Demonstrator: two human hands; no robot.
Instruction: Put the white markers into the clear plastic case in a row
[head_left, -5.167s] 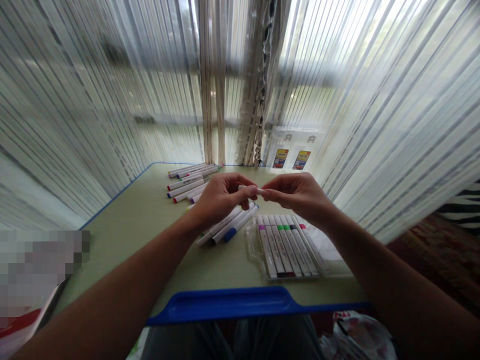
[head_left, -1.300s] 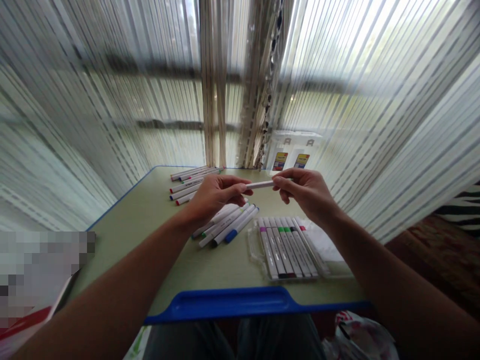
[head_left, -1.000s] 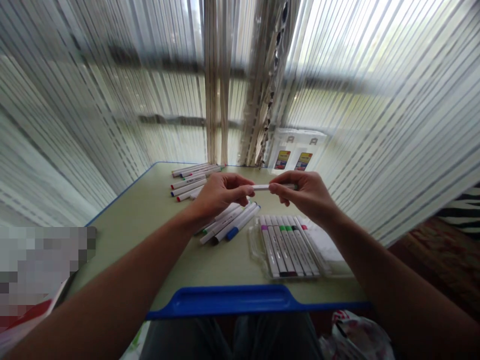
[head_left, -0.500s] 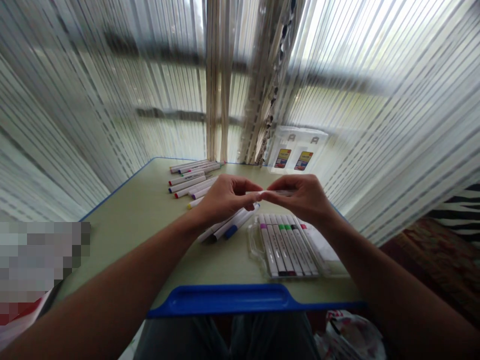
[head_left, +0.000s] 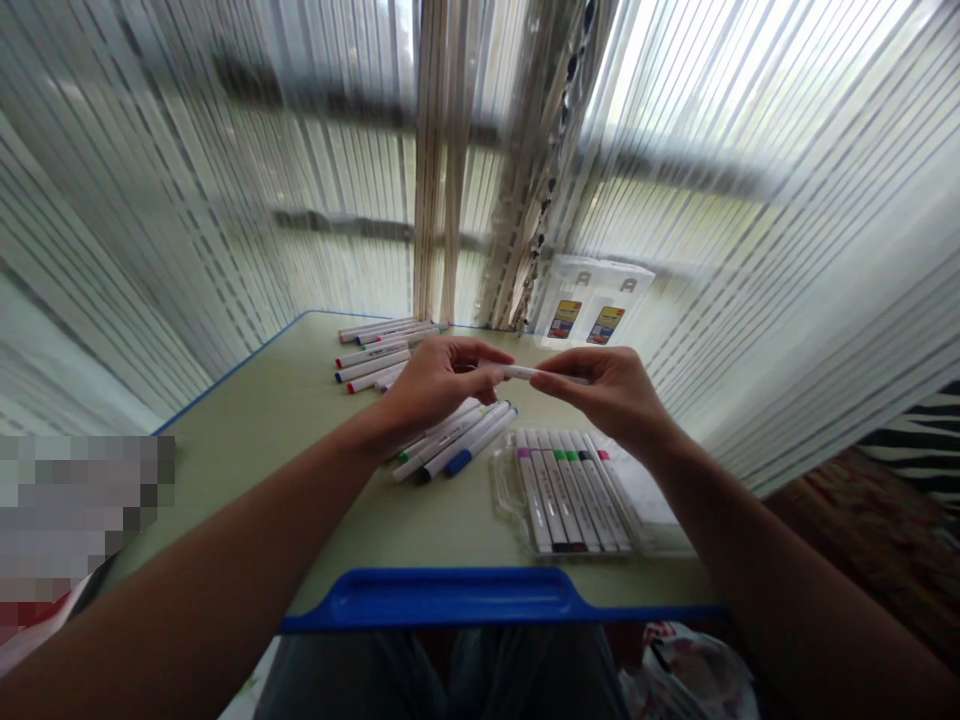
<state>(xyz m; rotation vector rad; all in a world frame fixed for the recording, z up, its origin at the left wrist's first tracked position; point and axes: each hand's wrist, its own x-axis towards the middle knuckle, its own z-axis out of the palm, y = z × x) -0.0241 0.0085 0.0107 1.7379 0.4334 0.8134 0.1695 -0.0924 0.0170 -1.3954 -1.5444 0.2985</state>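
A white marker [head_left: 521, 372] is held level above the table, between both hands. My left hand [head_left: 442, 380] pinches its left end with thumb and fingers. The fingers of my right hand [head_left: 600, 385] are closed on its right end. Whether a cap sits under the fingers is hidden. Below my left hand lies a loose group of white markers [head_left: 461, 440] with coloured ends. Under my right hand a clear plastic case [head_left: 506, 490] holds several white markers [head_left: 562, 480] side by side, with purple, green, black and red bands.
More loose markers [head_left: 375, 358] lie at the table's back left. Clear packaging with two yellow labels [head_left: 592, 300] stands at the back against the striped curtain [head_left: 337, 180]. A blue pencil trough [head_left: 457, 595] lines the front edge of the pale green table [head_left: 255, 420]. A plastic bag [head_left: 697, 670] is below.
My hands have drawn slightly apart, so more of the white marker shows between them. My left hand has moved a little left and up, uncovering more of the loose markers below.
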